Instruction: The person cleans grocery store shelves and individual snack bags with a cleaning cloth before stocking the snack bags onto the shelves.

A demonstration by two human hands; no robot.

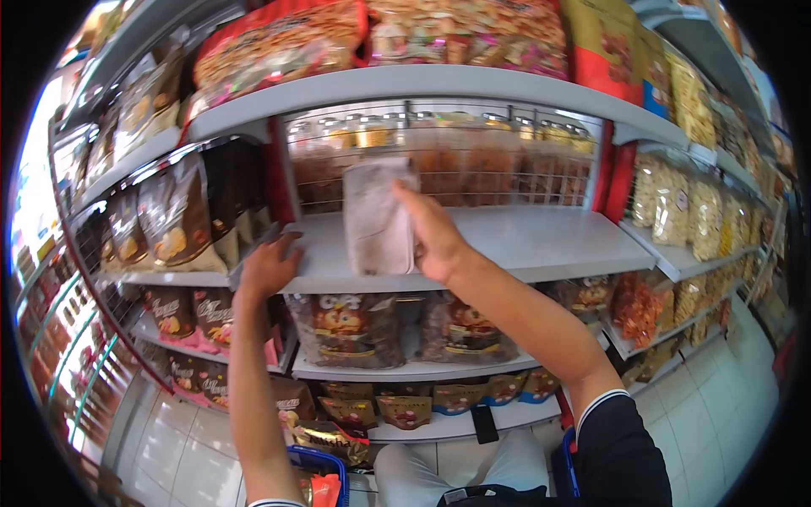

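My right hand [435,237] grips a folded pale cloth [376,220] along its right side, with the thumb across its front. The cloth is upright, just above the left part of a grey metal shelf [524,241]. On that shelf's front left corner rests my left hand [269,266], fingers spread and holding nothing. Just left of it stand dark snack bags [173,211] with clear windows. Behind the cloth, a wire mesh back shows jars [372,133] and brown packages on the far side.
Large bags with owl pictures [346,325] fill the shelf below, with small brown pouches [405,411] lower down. Red snack packs [287,42] line the shelf above. Blue baskets [325,463] stand on either side of my legs; a black phone [484,424] lies near my knees.
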